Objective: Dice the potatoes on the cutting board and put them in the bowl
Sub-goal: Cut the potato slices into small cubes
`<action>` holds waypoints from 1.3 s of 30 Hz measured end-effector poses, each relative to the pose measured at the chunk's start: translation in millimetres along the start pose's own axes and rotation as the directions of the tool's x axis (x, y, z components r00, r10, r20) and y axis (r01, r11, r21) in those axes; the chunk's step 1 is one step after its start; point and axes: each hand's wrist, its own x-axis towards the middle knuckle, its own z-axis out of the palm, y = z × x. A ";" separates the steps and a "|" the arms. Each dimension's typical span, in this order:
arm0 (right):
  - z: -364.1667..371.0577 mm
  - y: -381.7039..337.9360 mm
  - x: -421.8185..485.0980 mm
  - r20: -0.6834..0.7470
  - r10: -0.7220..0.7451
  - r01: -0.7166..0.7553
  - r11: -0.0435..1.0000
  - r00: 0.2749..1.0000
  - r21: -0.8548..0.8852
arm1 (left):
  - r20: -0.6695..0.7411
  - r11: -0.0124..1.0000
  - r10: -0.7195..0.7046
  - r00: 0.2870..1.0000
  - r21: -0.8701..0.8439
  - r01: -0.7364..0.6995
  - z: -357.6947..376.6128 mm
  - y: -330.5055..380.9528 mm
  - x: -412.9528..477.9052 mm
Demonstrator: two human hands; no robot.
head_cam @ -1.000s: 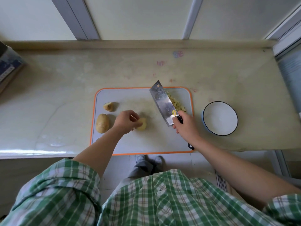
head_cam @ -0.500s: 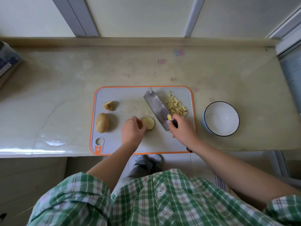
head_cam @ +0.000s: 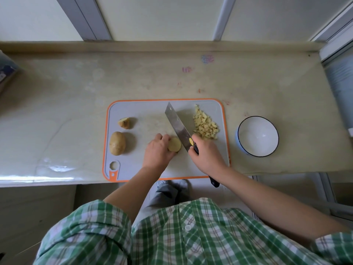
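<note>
The right hand [head_cam: 207, 157], clamped on the knife [head_cam: 177, 125], covers most of its handle; the left hand [head_cam: 157, 153] hides part of the potato half [head_cam: 174, 144] it grips at mid cutting board [head_cam: 133, 111], pale cut face showing. The blade stands just beside that half. The bowl [head_cam: 267, 129] stands right of the board, which carries a diced pile [head_cam: 205, 123], a whole potato [head_cam: 117, 143] and a small piece [head_cam: 124, 122]

You wear a shirt [head_cam: 191, 241] in green-and-white plaid crossed by thin brown lines, one white button [head_cam: 188, 227] on the front placket, sleeves [head_cam: 91, 226] ending near the elbows, grey trousers [head_cam: 168, 197] beyond its hem, left hand [head_cam: 157, 150] and right hand [head_cam: 207, 157] bare.
</note>
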 end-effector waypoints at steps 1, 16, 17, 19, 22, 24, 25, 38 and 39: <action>-0.3 -1.0 0.0 0.003 -0.008 0.008 1.000 1.000 -0.001 | -0.004 1.000 -0.002 1.000 0.004 0.002 0.6 1.2 0.9; -2.9 -2.7 10.5 0.114 -0.007 0.024 0.989 0.993 -0.146 | -0.040 0.990 -0.110 0.993 -0.096 0.106 4.1 12.0 8.7; -1.5 -3.3 11.7 0.129 0.000 0.020 0.988 0.992 -0.151 | -0.037 0.988 -0.117 0.992 -0.106 0.112 4.2 12.1 9.2; 1.2 -4.3 13.6 0.159 0.009 0.017 0.986 0.987 -0.163 | -0.034 0.986 -0.130 0.991 -0.114 0.125 4.5 11.9 10.4; 5.3 -4.1 14.3 0.163 0.012 0.016 0.985 0.987 -0.170 | -0.035 0.984 -0.140 0.990 -0.119 0.135 4.9 12.0 11.1; 8.4 -4.8 13.6 0.147 0.021 0.006 0.984 0.989 -0.179 | -0.037 0.983 -0.138 0.990 -0.126 0.133 5.1 12.0 11.2; 10.2 -5.2 13.4 0.135 0.024 0.001 0.983 0.990 -0.182 | -0.037 0.983 -0.137 0.990 -0.127 0.131 5.0 11.9 11.4; -4.7 -9.1 17.0 0.139 -0.032 0.051 0.989 0.990 -0.137 | -0.045 0.976 -0.139 0.989 -0.178 0.129 4.7 7.4 9.2; -4.2 -9.4 17.4 0.151 -0.030 0.052 0.988 0.988 -0.144 | -0.046 0.975 -0.142 0.989 -0.177 0.131 4.6 7.6 9.6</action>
